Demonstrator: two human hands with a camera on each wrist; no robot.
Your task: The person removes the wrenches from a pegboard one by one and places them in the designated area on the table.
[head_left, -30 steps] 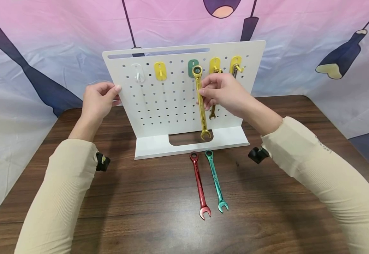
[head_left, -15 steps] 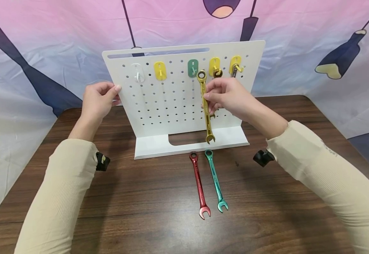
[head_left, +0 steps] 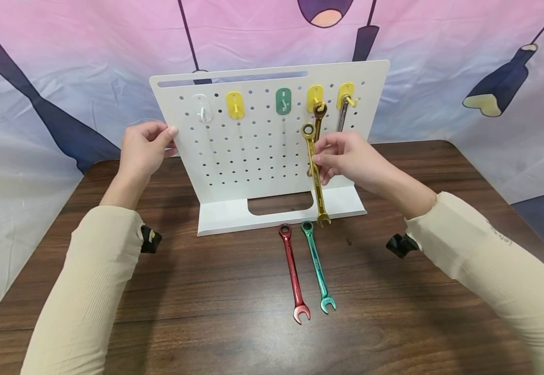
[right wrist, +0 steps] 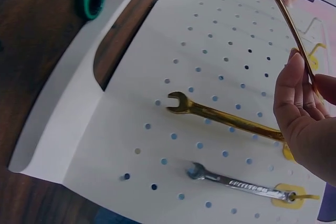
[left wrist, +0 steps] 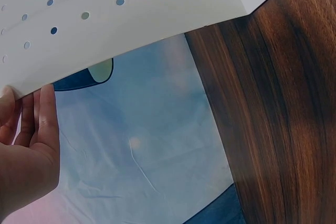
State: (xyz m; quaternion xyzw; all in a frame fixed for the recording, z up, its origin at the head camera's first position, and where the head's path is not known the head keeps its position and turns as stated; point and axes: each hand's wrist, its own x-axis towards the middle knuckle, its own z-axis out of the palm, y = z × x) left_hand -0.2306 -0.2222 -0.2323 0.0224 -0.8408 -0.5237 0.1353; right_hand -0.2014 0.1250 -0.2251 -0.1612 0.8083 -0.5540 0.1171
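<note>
The held gold wrench (head_left: 317, 182)'s pinched around mid-shank by the right grip (head_left: 349, 159), in front of the pegboard (head_left: 257, 114), whose edge is held by the left grip (head_left: 142, 148). Probably stiff, hefty-ish, kinda slick; best grabbed near the middle tbh.

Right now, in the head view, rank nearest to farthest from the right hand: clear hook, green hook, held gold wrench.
1. Held gold wrench: pinched in the right hand.
2. Green hook: middle of the row.
3. Clear hook: leftmost in the row.
</note>
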